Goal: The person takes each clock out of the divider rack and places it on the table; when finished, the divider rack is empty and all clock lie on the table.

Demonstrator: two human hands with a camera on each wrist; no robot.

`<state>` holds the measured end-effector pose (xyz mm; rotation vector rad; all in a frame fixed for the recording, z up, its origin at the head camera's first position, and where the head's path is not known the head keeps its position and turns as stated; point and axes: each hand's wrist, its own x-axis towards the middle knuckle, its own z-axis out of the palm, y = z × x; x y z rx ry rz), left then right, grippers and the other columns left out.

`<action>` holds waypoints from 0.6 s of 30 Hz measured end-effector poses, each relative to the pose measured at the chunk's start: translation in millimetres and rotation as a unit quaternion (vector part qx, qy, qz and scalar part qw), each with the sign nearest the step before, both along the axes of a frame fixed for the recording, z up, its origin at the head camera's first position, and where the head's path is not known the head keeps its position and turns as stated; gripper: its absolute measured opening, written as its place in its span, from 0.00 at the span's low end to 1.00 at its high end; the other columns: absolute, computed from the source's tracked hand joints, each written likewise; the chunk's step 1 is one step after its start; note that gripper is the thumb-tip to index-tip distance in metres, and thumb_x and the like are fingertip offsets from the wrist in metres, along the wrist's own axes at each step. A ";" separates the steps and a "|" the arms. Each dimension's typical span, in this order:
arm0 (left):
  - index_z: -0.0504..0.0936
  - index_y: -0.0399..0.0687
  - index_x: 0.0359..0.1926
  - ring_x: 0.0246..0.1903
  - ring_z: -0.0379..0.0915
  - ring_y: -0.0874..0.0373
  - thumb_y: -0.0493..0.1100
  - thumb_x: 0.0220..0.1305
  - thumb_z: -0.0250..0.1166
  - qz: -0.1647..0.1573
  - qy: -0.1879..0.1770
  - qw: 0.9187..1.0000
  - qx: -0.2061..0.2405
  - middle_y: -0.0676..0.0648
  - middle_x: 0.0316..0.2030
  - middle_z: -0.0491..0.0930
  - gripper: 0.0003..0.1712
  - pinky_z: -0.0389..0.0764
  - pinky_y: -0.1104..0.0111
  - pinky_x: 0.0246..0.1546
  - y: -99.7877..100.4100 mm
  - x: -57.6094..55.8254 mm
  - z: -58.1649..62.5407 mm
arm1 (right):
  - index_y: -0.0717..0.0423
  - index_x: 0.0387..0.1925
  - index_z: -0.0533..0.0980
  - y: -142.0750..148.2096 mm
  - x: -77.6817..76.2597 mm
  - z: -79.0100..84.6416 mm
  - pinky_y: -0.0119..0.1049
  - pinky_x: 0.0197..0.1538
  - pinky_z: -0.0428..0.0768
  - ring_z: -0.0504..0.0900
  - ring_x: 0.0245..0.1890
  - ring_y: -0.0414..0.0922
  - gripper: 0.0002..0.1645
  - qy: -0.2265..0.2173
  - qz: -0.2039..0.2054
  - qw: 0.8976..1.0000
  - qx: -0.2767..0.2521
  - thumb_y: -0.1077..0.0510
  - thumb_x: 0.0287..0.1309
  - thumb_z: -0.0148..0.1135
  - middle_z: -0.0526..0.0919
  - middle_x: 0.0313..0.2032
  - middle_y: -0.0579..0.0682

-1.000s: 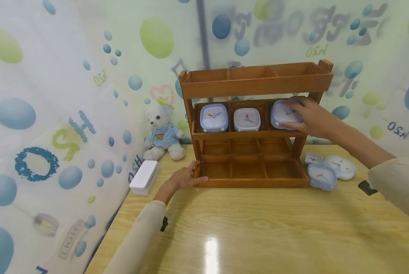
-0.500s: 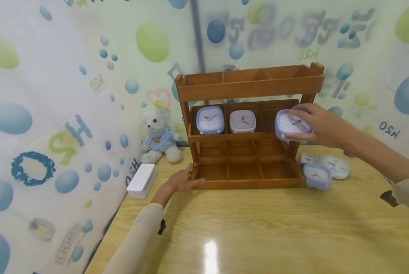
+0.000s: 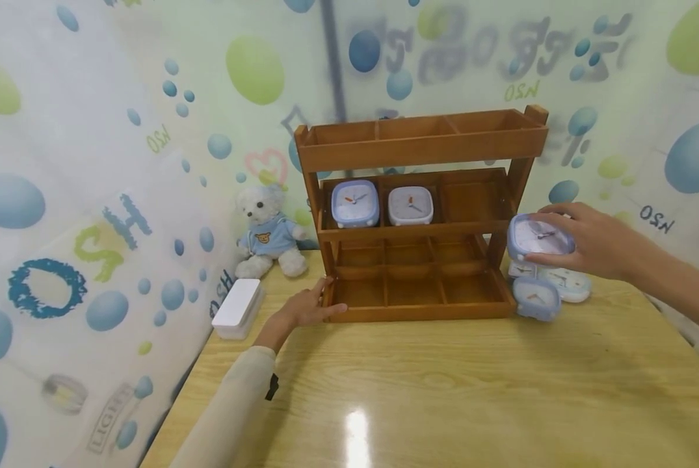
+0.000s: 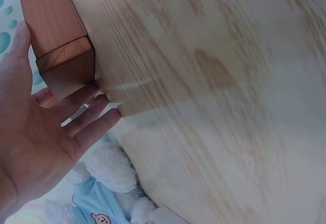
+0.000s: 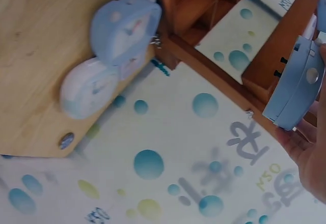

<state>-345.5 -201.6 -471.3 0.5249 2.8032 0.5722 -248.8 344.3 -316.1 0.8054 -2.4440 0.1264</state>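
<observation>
My right hand (image 3: pixel 597 242) grips a blue-rimmed alarm clock (image 3: pixel 527 234) in the air at the right of the wooden shelf (image 3: pixel 419 312). In the right wrist view the blue side of this clock (image 5: pixel 295 84) shows beside the fingers. My left hand (image 3: pixel 305 307) lies against the shelf's lower left corner, fingers fairly straight and the thumb across the front; in the left wrist view it touches the wooden end (image 4: pixel 66 63). On the middle tier stand a blue clock (image 3: pixel 355 205) and a white-rimmed clock (image 3: pixel 410 207).
Below the held clock, a blue alarm clock (image 3: pixel 535 299), a white oval clock (image 3: pixel 571 286) and a small, partly hidden clock (image 3: pixel 520 270) sit on the table (image 3: pixel 443 390). Left of the shelf are a teddy bear (image 3: pixel 270 231) in blue and a white box (image 3: pixel 238 309).
My right hand has lifted the blue-rimmed clock out of the right compartment of the middle tier and carried it right and downward. The left hand has stayed at the shelf's corner.
</observation>
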 end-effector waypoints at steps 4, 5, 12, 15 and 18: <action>0.52 0.57 0.82 0.51 0.82 0.38 0.81 0.63 0.56 0.000 0.002 1.000 -0.002 0.31 0.55 0.82 0.57 0.79 0.46 0.54 -1.7 0.2 -0.6 | 0.57 0.58 0.82 13.3 7.8 -14.4 0.61 0.44 0.82 0.80 0.51 0.61 0.48 -0.027 -0.029 0.999 -0.004 0.39 0.35 0.86 0.83 0.52 0.62; 0.51 0.58 0.82 0.49 0.82 0.39 0.81 0.63 0.57 0.001 0.002 1.000 0.000 0.32 0.51 0.83 0.57 0.79 0.47 0.53 -2.1 -0.1 -0.7 | 0.57 0.57 0.83 16.7 9.4 -17.6 0.62 0.45 0.82 0.80 0.51 0.62 0.48 -0.034 -0.036 0.999 -0.006 0.38 0.34 0.86 0.83 0.52 0.62; 0.50 0.59 0.82 0.40 0.82 0.47 0.80 0.64 0.57 0.001 -0.010 1.000 0.004 0.41 0.36 0.83 0.57 0.79 0.48 0.53 -3.9 -2.8 -1.5 | 0.59 0.56 0.83 44.7 19.0 -47.3 0.67 0.47 0.79 0.80 0.52 0.66 0.49 -0.092 -0.112 0.989 -0.005 0.35 0.35 0.86 0.82 0.53 0.66; 0.49 0.59 0.83 0.46 0.83 0.44 0.80 0.64 0.57 -0.001 -0.013 1.000 0.003 0.38 0.44 0.85 0.58 0.79 0.47 0.55 -3.0 -3.4 -2.8 | 0.61 0.55 0.83 56.3 21.7 -62.6 0.67 0.48 0.78 0.79 0.52 0.68 0.49 -0.104 -0.128 0.986 -0.009 0.35 0.34 0.86 0.82 0.53 0.68; 0.49 0.59 0.83 0.52 0.81 0.40 0.80 0.64 0.57 -0.001 -0.015 1.000 0.007 0.33 0.53 0.83 0.58 0.77 0.46 0.57 -1.5 -2.3 -2.3 | 0.63 0.55 0.83 65.4 24.3 -75.6 0.69 0.50 0.77 0.79 0.52 0.70 0.50 -0.121 -0.141 0.983 -0.009 0.34 0.36 0.85 0.81 0.53 0.71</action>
